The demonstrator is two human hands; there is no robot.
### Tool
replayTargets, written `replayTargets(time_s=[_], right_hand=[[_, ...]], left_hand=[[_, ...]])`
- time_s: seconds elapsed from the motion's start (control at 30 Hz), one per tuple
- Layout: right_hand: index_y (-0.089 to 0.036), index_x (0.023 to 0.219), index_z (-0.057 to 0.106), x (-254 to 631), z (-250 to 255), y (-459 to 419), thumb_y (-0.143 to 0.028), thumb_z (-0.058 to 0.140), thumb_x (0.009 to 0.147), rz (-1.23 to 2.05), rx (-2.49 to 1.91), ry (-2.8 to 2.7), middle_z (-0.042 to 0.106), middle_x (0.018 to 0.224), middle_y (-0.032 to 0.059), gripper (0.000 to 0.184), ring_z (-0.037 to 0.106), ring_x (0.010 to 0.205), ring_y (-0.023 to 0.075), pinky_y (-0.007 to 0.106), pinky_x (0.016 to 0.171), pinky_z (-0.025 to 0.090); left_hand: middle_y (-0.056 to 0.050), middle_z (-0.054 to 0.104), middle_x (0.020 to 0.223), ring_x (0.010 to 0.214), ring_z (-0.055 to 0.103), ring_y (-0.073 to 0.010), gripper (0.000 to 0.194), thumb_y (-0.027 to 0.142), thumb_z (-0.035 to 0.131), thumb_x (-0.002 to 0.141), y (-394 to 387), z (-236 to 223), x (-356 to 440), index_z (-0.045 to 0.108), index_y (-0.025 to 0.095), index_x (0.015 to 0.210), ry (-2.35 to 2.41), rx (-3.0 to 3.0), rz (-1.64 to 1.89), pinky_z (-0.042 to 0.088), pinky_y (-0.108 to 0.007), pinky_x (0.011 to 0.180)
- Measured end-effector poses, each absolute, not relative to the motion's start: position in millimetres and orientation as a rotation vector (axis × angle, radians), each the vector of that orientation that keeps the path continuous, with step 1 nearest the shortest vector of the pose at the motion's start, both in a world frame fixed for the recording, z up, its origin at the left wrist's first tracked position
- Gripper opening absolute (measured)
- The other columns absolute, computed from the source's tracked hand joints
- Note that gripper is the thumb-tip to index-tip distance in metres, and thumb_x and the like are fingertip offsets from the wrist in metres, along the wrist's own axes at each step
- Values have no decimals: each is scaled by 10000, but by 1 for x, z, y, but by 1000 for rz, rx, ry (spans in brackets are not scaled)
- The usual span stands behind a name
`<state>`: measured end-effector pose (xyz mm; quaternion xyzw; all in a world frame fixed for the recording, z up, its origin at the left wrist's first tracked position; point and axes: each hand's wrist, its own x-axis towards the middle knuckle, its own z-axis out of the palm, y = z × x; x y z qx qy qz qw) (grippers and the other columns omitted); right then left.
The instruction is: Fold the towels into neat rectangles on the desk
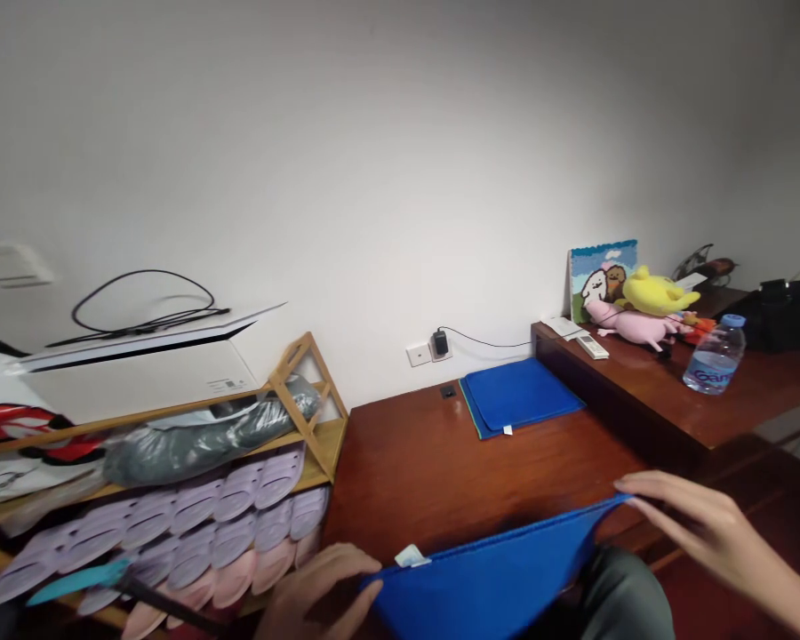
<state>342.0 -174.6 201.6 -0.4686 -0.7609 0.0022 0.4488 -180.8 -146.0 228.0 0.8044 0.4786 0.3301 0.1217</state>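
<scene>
Shoe rack: a bamboo shoe rack [307, 391] stands far left of the blue felt sheet. Lilac slippers [193, 524] and pink slippers [233, 578] lie overlapped in it, probably to save room. A grey wrapped bundle [206, 440] lies on its upper shelf.

Left hand: the left hand [320, 596] is at the lower left corner of the blue felt sheet. Its fingers [364, 569] curl over the top edge and pinch the felt, but the thumb is hidden.

Wall socket: a black charger [440, 344] sits in the wall socket [431, 352], far beyond the sheet, above the worktop [440, 462].

Blue felt sheet: the blue felt sheet [486, 578] is in the air between both hands, above the worktop edge, and a small white tag [412, 556] is on its top edge. It is held by two ends, so it seems to stay stretched and open.

Folded mats: blue mats [520, 396] lie stacked flat on the worktop, straight beyond the sheet.

Ledge: a raised wooden ledge [613, 391] is beyond and right of the sheet. It carries plush toys [630, 324] and a remote control [593, 347].

Right hand: the right hand [713, 533] is right of the sheet. Its fingers [667, 498] lie nearly straight, pressed together, and pinch the sheet's corner.

Water bottle: a plastic water bottle [715, 354] stands on the ledge, far right of the sheet.
</scene>
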Motion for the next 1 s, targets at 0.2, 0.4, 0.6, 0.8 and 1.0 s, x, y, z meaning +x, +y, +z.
replayTargets(time_s=[0.2,0.4,0.6,0.8,1.0], right_hand=[[-311,1036,819,369,241,-158,-570,687,930,126,-1288,-1794,820,1042,66,309,795,840,234,294,730,667],[-268,1084,795,396,242,-46,-536,615,962,234,-1483,-1767,821,1079,54,345,776,942,254,351,876,615],[-177,1069,778,414,264,118,-225,610,937,51,-1629,-1638,816,1063,72,219,754,993,223,332,950,552],[-146,1184,720,441,254,204,-178,507,1003,-143,-1728,-1531,789,1133,93,281,730,1036,196,305,961,525],[-112,1134,702,436,163,207,-44,377,999,-251,-1999,-1572,754,1140,167,359,704,1083,245,328,905,526]], left_hand=[[-6,813,858,789,748,-223,212,484,709,849,-104,267,-139,797,291,838,1345,2214,852,628,-312,751],[-42,810,856,800,735,-227,256,432,687,846,4,271,-78,791,199,869,1220,2131,768,579,-316,764],[-55,816,905,852,745,-217,189,262,633,868,142,287,-11,797,186,923,1558,2313,968,532,-284,784],[-62,788,980,931,702,-213,201,211,574,940,214,268,40,758,201,1020,1584,2498,1093,493,-295,831],[-77,756,966,964,672,-247,202,147,532,945,229,166,72,717,208,995,1523,2731,987,498,-370,897]])
